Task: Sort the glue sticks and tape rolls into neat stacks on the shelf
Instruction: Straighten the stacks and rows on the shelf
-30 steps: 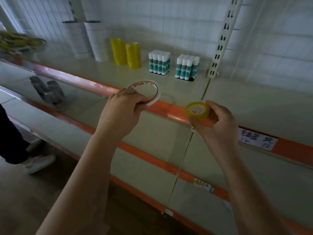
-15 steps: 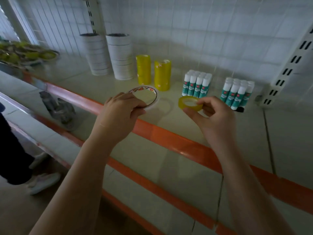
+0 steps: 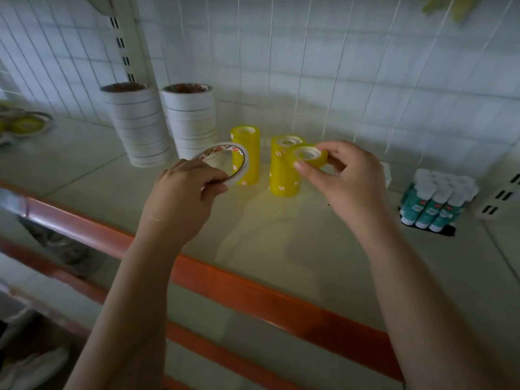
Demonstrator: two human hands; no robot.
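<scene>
My left hand (image 3: 183,192) grips a thin white tape roll (image 3: 237,160) by its lower rim, tilted, in front of the left yellow stack (image 3: 249,153). My right hand (image 3: 340,178) pinches a small yellow tape roll (image 3: 309,156) held just in front of the top of the right yellow stack (image 3: 281,175). Two tall stacks of white tape rolls (image 3: 135,128) (image 3: 191,119) stand behind on the shelf (image 3: 281,237). A block of green glue sticks (image 3: 439,201) with white caps stands at the right; another block is mostly hidden behind my right hand.
The shelf has an orange front edge (image 3: 253,291) and a white wire-grid back wall (image 3: 309,66). A slotted upright (image 3: 123,52) rises behind the white stacks. A plate of yellow-green items (image 3: 25,125) lies far left. Lower shelves sit below.
Both hands have moved forward over the shelf toward the yellow stacks. The yellow roll in my right hand now sits right by the top of the right stack.
</scene>
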